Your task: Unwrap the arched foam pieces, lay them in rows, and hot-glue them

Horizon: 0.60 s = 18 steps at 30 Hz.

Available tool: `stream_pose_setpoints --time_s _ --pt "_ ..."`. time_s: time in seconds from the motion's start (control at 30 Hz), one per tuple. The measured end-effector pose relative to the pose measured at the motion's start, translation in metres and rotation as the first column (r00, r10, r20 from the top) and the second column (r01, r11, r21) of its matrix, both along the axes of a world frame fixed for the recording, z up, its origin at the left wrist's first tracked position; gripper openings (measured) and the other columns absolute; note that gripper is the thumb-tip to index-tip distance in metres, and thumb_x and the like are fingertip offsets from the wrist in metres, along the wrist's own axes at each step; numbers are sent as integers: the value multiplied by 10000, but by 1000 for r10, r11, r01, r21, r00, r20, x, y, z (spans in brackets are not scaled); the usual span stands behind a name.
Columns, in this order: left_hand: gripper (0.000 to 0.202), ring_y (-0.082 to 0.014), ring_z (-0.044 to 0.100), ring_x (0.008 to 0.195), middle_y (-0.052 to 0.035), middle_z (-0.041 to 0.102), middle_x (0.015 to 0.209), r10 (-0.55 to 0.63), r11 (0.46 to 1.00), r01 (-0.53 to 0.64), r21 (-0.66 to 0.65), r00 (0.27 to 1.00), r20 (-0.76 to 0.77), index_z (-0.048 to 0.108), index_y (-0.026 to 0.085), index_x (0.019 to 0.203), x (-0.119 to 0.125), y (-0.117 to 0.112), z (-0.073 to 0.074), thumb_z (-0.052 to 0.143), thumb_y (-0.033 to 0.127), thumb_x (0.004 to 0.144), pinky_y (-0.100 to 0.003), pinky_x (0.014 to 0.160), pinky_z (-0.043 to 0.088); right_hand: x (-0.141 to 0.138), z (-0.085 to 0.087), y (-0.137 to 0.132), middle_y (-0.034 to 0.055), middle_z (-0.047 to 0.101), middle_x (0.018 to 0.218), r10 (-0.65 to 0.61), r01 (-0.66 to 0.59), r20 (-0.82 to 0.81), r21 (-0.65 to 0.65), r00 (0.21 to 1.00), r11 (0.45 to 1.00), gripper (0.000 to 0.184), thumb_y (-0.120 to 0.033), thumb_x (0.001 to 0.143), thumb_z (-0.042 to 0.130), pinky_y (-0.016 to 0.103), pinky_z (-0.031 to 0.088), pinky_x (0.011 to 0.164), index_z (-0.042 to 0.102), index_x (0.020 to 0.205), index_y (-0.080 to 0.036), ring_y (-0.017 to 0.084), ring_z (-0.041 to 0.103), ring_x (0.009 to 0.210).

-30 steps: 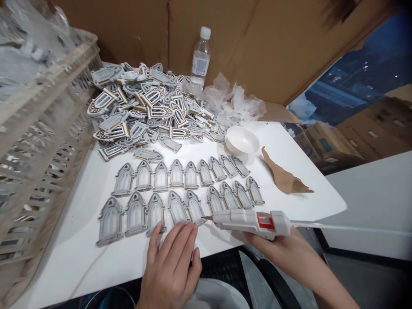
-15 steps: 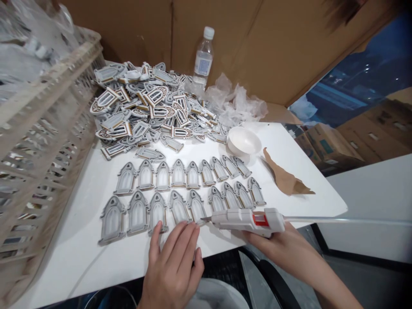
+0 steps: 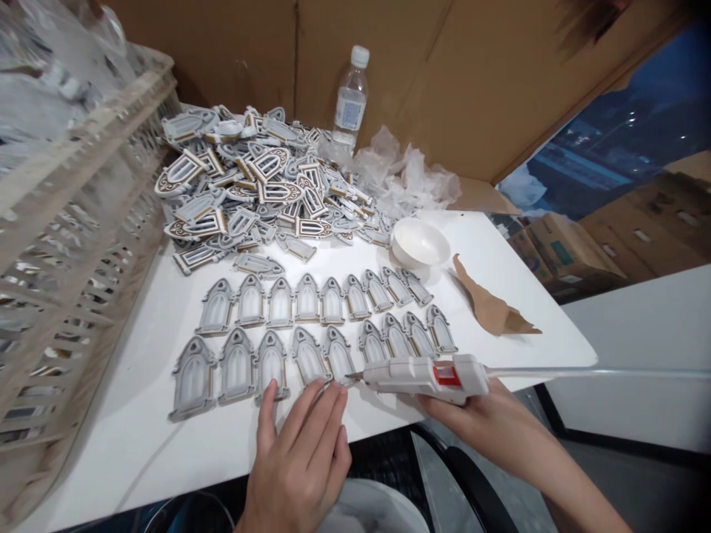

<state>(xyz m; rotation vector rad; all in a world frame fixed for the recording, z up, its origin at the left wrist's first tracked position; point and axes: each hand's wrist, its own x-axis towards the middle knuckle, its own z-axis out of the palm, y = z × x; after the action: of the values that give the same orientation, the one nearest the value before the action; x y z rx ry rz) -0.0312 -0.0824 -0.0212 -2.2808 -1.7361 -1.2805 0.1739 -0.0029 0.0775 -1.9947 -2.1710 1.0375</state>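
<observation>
One crate (image 3: pixel 83 222) holds plastic bags (image 3: pixel 38 89); right hand (image 3: pixel 489 426) grips glue gun (image 3: pixel 425 376)

Fairly bright, even overhead light fell on the glossy white tabletop (image 3: pixel 489 237), leaving only soft, short shadows under the white plastic glue gun (image 3: pixel 427 376) and the torn brown paper scrap (image 3: pixel 492 307). The beige slatted plastic crate (image 3: pixel 67 244) at the left edge was blurred and stretched by wide-angle distortion, and the brown cardboard boxes (image 3: pixel 578 252) at right lay dim.

glue gun (image 3: pixel 427 376) — level, nozzle at arched piece (image 3: pixel 338 360)
</observation>
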Motion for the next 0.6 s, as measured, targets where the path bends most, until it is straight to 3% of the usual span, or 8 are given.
stream_pose_setpoints --time_s 0.4,0.6 --pt "284 -231 632 1080 -42 728 1109 2 1000 -2 -2 1000 9 663 137 1137 -1 -2 -1 583 166 866 -538 1161 186 2 -2 -1 -1 728 993 -9 9 -5 -29 1000 1000 187 -291 801 559 257 488 746 696 916 -239 219 660 941" --pt "293 -228 638 1072 -43 730 1104 9 1000 -9 4 1000 3 658 144 1147 0 -2 1 582 154 864 -537 1160 192 0 0 -1 -7 724 862 -10 9 -23 -17 1000 1000 156 -288 793 548 255 487 722 687 834 -230 201 662 822"
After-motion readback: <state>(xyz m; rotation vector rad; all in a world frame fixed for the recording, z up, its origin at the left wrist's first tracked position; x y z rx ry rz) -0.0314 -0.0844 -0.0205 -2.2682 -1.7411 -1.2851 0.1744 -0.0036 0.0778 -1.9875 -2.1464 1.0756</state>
